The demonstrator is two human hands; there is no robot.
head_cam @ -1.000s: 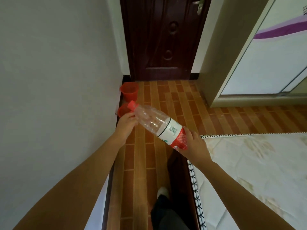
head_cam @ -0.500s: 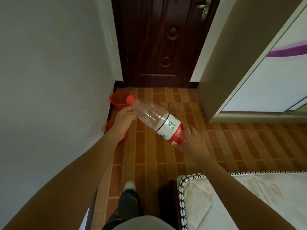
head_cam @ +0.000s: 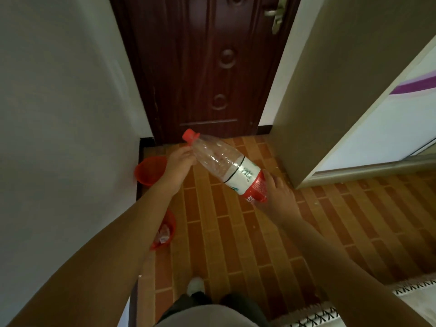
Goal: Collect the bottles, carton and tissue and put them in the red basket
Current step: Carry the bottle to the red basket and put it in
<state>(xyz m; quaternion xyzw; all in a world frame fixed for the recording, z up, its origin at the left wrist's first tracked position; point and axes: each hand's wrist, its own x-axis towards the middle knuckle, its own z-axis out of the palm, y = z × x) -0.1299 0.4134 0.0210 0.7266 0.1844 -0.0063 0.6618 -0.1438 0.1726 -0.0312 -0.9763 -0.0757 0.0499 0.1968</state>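
A: What are the two hands holding?

B: One clear plastic bottle [head_cam: 224,165] with a red cap, held aslant above the brown brick-pattern tiled floor [head_cam: 236,232]. The left hand [head_cam: 179,162] is closed around the shoulder just below the cap. The right hand [head_cam: 274,193] is wrapped around the base end.

A: Any writing on it?

B: A white and red label wraps the lower half. There is a barcode on the white part and white characters on the red part, but they are too small and blurred to read, so I cannot tell the brand.

A: And the red baskets?

B: Two round red plastic baskets stand on the floor along the white wall [head_cam: 59,138]. The far red basket [head_cam: 149,171] sits in the corner near the dark carved wooden door [head_cam: 207,67], partly behind the left wrist. The near red basket [head_cam: 168,228] is mostly hidden by the left forearm and holds something pale and crumpled, which I cannot identify.

A: So the bottle is not in a basket?

B: No, it is in the air, above and to the right of both.
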